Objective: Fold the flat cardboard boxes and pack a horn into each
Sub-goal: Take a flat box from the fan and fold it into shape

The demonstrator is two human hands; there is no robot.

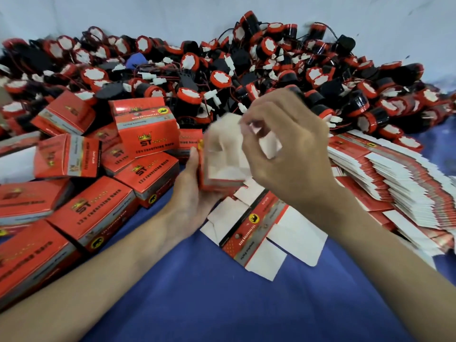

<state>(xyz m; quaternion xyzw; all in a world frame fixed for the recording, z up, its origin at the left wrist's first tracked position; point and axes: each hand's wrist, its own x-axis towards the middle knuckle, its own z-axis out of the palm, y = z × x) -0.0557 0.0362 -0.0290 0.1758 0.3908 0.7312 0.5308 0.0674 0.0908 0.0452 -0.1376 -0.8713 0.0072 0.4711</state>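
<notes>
My left hand (190,191) grips a half-folded red cardboard box (222,164) from below and the side, its white inside facing up. My right hand (283,149) is over the box with curled fingers pinching a white flap (269,144); the flaps are blurred by motion. A flat unfolded box (261,233) lies on the blue cloth just below the hands. A large heap of red and black horns (222,77) with wires fills the far side. I cannot tell whether a horn is inside the held box.
Several folded red boxes (93,208) are piled at the left. A long fanned stack of flat boxes (394,183) lies at the right. Blue cloth (222,297) covers the surface near me, between my forearms. A pale wall (148,16) stands behind the heap.
</notes>
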